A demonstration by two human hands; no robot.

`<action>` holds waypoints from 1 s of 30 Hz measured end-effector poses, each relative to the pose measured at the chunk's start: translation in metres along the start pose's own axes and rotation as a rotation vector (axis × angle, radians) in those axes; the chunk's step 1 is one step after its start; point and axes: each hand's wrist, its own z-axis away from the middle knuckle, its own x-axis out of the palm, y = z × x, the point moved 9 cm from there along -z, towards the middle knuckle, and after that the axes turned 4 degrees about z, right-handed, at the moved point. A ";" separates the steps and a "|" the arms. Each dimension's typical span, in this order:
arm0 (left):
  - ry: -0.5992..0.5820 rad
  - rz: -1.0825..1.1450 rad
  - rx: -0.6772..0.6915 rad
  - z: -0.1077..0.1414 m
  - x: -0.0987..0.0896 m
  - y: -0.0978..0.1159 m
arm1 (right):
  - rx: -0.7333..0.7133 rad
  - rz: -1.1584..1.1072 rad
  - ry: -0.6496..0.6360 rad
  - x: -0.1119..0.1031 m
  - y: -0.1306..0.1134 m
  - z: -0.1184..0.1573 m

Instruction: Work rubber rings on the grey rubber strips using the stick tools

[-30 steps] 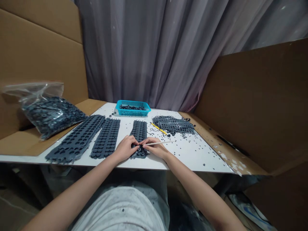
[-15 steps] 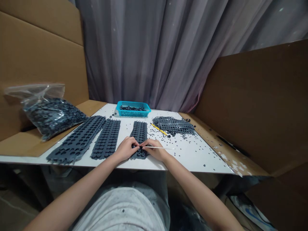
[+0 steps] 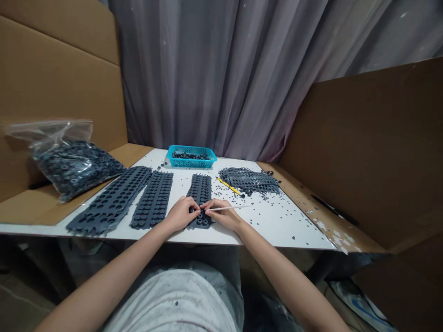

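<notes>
A dark grey moulded rubber sheet (image 3: 200, 188) with rows of round washers lies upright-on in front of me. Over its near part, my left hand (image 3: 182, 214) is closed, thumb and index fingertips pinched together; what is between them is too small to make out. My right hand (image 3: 221, 215) faces it, fingertips almost touching the left ones. It grips a thin white stick (image 3: 235, 207), whose free end points out to the right. Several loose-looking round washers (image 3: 205, 221) show on the sheet just below my fingers.
More moulded sheets (image 3: 152, 200) lie to the left, beside a clear bag (image 3: 78, 168) of washers. A blue basket (image 3: 192, 163) stands at the back. Right of centre are punched-out sheets (image 3: 251, 179), a yellow-handled tool (image 3: 228, 185) and scattered black bits. Cardboard walls (image 3: 374, 152) flank the table.
The white stick has tilted, its free end rising slightly. My right fingers have shifted a little at the sheet; my left hand stays nearly in place.
</notes>
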 end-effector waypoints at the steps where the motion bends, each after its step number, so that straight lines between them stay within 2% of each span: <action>1: 0.001 0.000 -0.002 0.000 0.000 0.000 | 0.011 -0.014 -0.013 0.002 0.002 0.000; 8: -0.001 -0.002 -0.005 0.000 0.000 -0.001 | -0.002 -0.016 -0.011 0.003 0.009 0.000; 30: -0.004 -0.018 -0.020 0.000 0.000 0.000 | -0.058 0.102 0.016 0.000 0.006 0.000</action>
